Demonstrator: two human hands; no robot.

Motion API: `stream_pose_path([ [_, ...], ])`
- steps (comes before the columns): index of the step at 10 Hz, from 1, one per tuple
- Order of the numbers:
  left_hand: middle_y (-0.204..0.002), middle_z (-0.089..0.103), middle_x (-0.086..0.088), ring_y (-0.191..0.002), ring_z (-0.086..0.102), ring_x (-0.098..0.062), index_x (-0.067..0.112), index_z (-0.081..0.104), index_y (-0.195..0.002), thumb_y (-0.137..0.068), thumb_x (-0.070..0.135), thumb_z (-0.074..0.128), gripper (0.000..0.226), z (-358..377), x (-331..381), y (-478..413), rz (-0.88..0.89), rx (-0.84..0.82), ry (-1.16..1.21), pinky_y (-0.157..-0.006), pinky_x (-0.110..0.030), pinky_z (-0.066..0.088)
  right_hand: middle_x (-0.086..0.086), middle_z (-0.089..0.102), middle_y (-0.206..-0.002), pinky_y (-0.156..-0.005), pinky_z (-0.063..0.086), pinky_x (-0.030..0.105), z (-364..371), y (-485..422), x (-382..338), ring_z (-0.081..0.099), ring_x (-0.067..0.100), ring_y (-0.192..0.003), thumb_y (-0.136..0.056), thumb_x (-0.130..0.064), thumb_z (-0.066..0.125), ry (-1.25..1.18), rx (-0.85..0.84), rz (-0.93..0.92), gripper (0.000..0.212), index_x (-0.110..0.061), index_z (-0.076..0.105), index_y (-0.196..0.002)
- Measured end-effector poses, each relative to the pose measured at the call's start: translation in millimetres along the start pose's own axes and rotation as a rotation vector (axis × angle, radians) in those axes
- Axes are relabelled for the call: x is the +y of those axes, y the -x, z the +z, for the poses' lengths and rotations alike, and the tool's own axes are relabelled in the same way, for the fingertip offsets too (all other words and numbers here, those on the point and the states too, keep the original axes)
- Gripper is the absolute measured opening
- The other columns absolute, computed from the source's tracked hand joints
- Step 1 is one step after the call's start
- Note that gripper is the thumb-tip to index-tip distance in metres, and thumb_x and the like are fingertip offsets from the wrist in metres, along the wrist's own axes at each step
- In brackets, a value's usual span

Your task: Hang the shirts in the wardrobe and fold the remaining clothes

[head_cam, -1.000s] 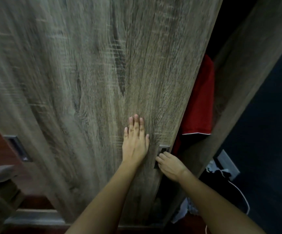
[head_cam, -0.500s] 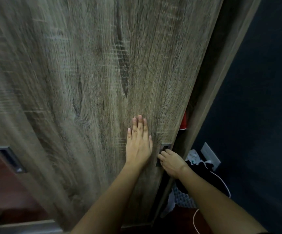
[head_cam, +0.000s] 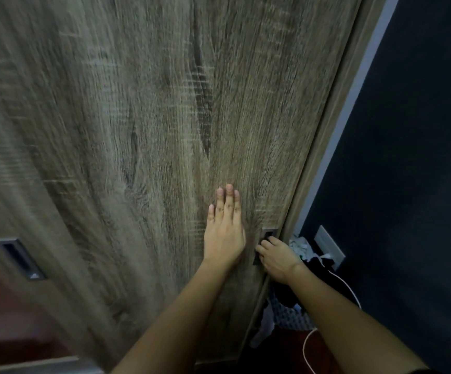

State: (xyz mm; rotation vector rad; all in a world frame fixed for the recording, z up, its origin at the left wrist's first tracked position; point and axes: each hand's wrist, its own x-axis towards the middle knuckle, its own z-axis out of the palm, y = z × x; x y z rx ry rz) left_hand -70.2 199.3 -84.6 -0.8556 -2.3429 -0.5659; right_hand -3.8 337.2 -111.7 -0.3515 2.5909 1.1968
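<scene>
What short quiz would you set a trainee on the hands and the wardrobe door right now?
1. True or false: the left hand lies flat on the wardrobe door.
2. The right hand curls its fingers into: A) the recessed handle; B) a wall socket; C) a white cable.
3. Fill in: a second handle shows near the ___ edge of the view.
Key: 1 true; 2 A; 3 left.
</scene>
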Motion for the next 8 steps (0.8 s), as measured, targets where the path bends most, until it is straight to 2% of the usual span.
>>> stream_pose_path([
  [1,-0.152,0.014,-0.013,-0.144,-0.015,-0.025,0.000,0.016,-0.144,-0.083,0.021,0.035,0.067,4.6,5.0,-1.1,-0.040,-0.010,-0.027,-0.108,-0.049,0.022,0.012,0.032,-0.146,-0.113,0.020,0.041,4.6,1.7,2.2,0.032,0.031,-0.128,-0.099,-0.022,0.034,-0.020,0.033,-0.008,0.042,-0.006,0.043,-0.137],
  [2,-0.152,0.014,-0.013,-0.144,-0.016,-0.025,0.000,0.016,-0.144,-0.084,0.022,0.034,0.066,1.6,6.3,-1.6,-0.046,-0.022,-0.051,-0.108,-0.048,0.023,0.012,0.033,-0.146,-0.113,0.021,0.041,5.9,0.9,1.6,0.032,0.031,-0.128,-0.099,-0.021,0.034,-0.042,0.054,-0.009,0.041,-0.006,0.043,-0.137],
  [3,-0.151,0.027,-0.015,-0.144,0.008,-0.025,0.000,0.025,-0.143,-0.086,0.026,0.034,0.063,-11.6,1.9,2.0,0.016,-0.033,-0.107,-0.107,-0.044,0.028,0.013,0.040,-0.140,-0.110,0.024,0.040,2.1,2.6,1.8,0.037,0.031,-0.124,-0.098,-0.021,0.037,-0.177,0.054,0.016,0.040,-0.005,0.047,-0.133],
  [4,-0.143,0.043,-0.017,-0.136,0.036,-0.027,0.000,0.042,-0.137,-0.085,0.026,0.035,0.059,-24.3,-9.9,10.8,0.113,-0.075,-0.129,-0.103,-0.041,0.038,0.013,0.046,-0.133,-0.105,0.028,0.039,-9.0,5.4,0.4,0.041,0.030,-0.121,-0.097,-0.026,0.038,-0.327,0.081,0.041,0.040,-0.006,0.049,-0.130],
  [5,-0.122,0.063,-0.017,-0.112,0.062,-0.027,-0.001,0.064,-0.116,-0.081,0.026,0.037,0.052,-51.9,-37.7,23.8,0.200,-0.224,-0.121,-0.090,-0.037,0.051,0.014,0.050,-0.129,-0.098,0.033,0.038,-43.5,10.5,-4.3,0.043,0.030,-0.118,-0.099,-0.036,0.031,-0.478,0.159,0.120,0.045,-0.006,0.049,-0.127],
  [6,-0.111,0.069,-0.018,-0.100,0.068,-0.028,-0.001,0.069,-0.106,-0.081,0.028,0.038,0.050,-80.5,-57.4,29.5,0.183,-0.281,-0.148,-0.080,-0.034,0.055,0.014,0.050,-0.129,-0.098,0.035,0.038,-77.9,14.9,-8.7,0.045,0.029,-0.118,-0.099,-0.041,0.028,-0.591,0.185,0.233,0.048,-0.007,0.048,-0.127],
  [7,-0.138,0.048,-0.021,-0.126,0.051,-0.030,-0.003,0.049,-0.132,-0.092,0.033,0.031,0.056,-140.5,-84.0,24.3,0.111,-0.364,-0.204,-0.101,-0.034,0.042,0.015,0.049,-0.132,-0.102,0.034,0.037,-137.4,21.0,-12.4,0.044,0.029,-0.122,-0.099,-0.044,0.026,-0.738,0.298,0.385,0.053,-0.006,0.045,-0.130],
  [8,-0.155,0.022,-0.014,-0.143,0.022,-0.026,0.004,0.020,-0.148,-0.099,0.038,0.027,0.060,-175.7,-100.4,22.1,0.062,-0.509,-0.280,-0.113,-0.037,0.022,0.016,0.039,-0.144,-0.110,0.026,0.037,-171.6,28.2,-12.6,0.035,0.029,-0.133,-0.099,-0.045,0.024,-0.814,0.286,0.424,0.059,-0.005,0.033,-0.140],
])
